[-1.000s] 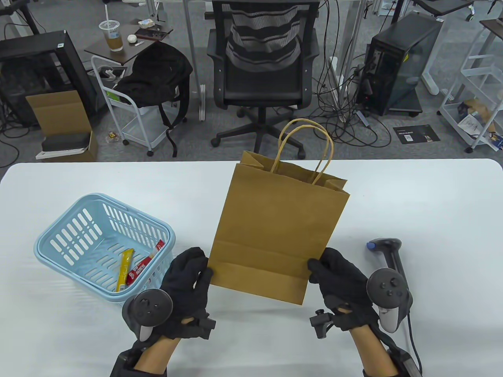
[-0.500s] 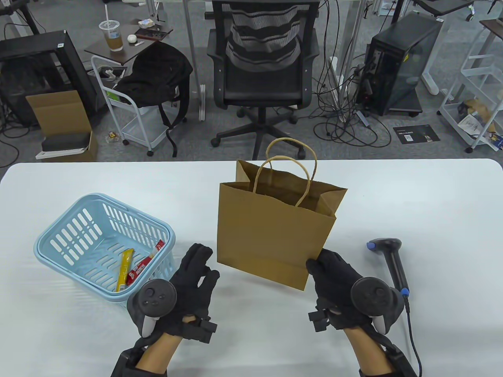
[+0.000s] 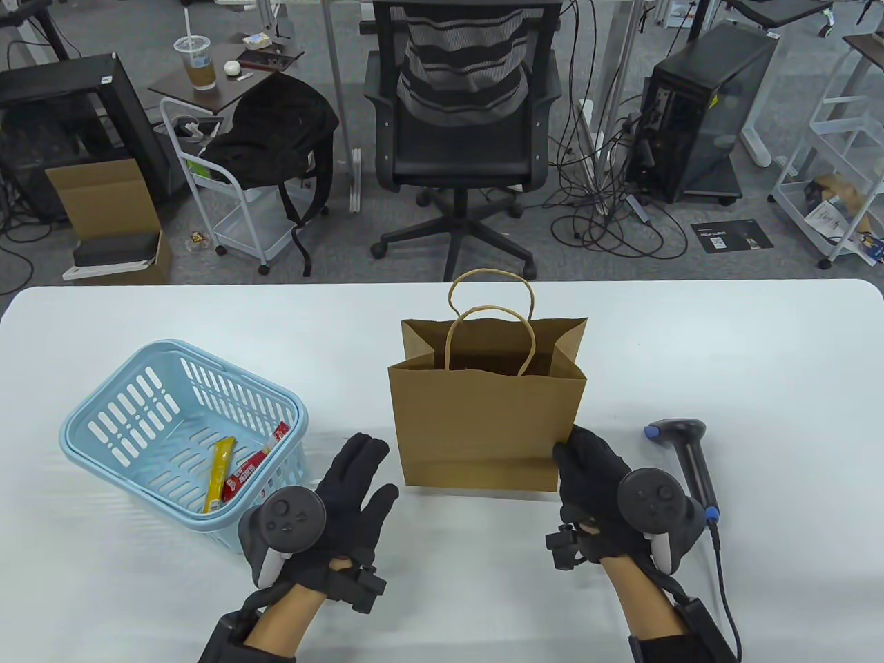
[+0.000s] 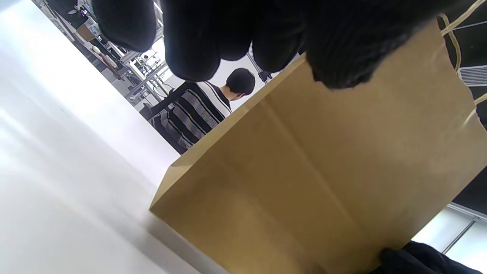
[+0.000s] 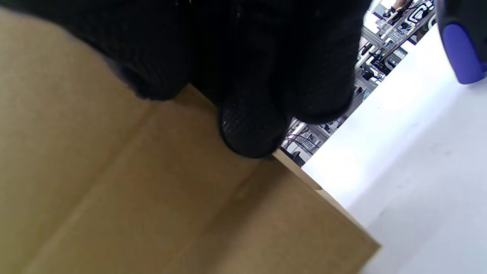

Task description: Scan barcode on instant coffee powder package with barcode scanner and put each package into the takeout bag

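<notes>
The right hand (image 3: 599, 476) pinches the lower corner of the upright paper bag (image 3: 483, 421); the left hand (image 3: 349, 497) is released, fingers straight. The bag should stand square before release.

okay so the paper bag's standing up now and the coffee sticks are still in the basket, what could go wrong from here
1. The takeout bag stands empty, steadied only by the right hand at its lower corner; letting go or brushing it may tip it.
2. Its handles arch over the opening and could catch a package on the way in.
3. The barcode scanner lies close behind the right hand, so reaching back could knock it or snag its cable.
</notes>
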Demonstrator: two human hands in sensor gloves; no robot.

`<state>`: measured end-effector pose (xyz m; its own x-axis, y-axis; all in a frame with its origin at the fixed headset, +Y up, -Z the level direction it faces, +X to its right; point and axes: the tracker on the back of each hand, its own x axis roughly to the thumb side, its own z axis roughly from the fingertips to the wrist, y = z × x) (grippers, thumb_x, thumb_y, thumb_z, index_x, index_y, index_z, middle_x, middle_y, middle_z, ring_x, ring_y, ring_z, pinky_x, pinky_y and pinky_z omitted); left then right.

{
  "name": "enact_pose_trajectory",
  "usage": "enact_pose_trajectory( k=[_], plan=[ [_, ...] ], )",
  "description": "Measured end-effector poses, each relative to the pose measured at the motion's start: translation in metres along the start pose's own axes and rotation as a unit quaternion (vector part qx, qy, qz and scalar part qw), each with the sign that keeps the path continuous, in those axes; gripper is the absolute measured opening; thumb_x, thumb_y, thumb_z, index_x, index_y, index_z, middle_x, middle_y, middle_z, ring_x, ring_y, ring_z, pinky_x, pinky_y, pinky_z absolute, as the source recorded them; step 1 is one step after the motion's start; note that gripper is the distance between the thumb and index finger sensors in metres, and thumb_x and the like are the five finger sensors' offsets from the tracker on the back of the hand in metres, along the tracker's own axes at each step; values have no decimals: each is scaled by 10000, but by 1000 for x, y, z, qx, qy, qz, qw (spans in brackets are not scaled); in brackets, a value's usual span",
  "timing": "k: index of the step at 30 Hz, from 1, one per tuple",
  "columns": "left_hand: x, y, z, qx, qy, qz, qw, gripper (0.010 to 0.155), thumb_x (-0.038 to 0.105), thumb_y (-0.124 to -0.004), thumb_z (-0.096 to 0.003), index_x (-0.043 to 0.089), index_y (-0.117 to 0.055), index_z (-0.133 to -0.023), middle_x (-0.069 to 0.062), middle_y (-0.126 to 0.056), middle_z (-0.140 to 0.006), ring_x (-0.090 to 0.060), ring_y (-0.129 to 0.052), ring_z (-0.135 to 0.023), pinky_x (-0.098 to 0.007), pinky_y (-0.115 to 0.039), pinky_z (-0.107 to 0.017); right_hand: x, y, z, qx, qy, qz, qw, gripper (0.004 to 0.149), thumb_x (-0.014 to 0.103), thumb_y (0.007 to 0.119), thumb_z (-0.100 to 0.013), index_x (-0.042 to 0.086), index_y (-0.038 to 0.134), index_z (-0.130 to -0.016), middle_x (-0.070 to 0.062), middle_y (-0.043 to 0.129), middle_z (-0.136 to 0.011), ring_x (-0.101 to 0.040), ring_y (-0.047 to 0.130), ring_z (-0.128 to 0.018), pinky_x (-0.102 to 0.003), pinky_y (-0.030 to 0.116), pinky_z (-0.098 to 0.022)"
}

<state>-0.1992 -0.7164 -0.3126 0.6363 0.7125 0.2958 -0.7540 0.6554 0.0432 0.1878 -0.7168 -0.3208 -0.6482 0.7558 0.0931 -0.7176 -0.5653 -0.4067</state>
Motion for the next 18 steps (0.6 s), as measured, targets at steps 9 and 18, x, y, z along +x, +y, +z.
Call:
enact_pose_trajectory(
  k=[9, 18],
  plan=[
    [1, -3, 0, -11, 3, -9, 1000, 699, 527, -754, -455, 288, -567, -1085, -14, -495, -1178, -291, -707, -1061, -525, -604, -773, -6, 7, -2, -3, 22, -2, 1000, 386, 364, 901, -468, 261, 876, -839, -114, 995, -783, -213, 1126, -573, -410, 968, -463],
    [1, -4, -1, -16, 5, -10, 1000, 710, 532, -753, -455, 291, -550, -1091, -13, -476, -1184, -293, -684, -1076, -529, -593, -777, -17, 10, -7, -4, 59, -13, 998, 395, 373, 890, -482, 266, 855, -861, -115, 976, -822, -226, 1113, -631, -418, 955, -508]
  ],
)
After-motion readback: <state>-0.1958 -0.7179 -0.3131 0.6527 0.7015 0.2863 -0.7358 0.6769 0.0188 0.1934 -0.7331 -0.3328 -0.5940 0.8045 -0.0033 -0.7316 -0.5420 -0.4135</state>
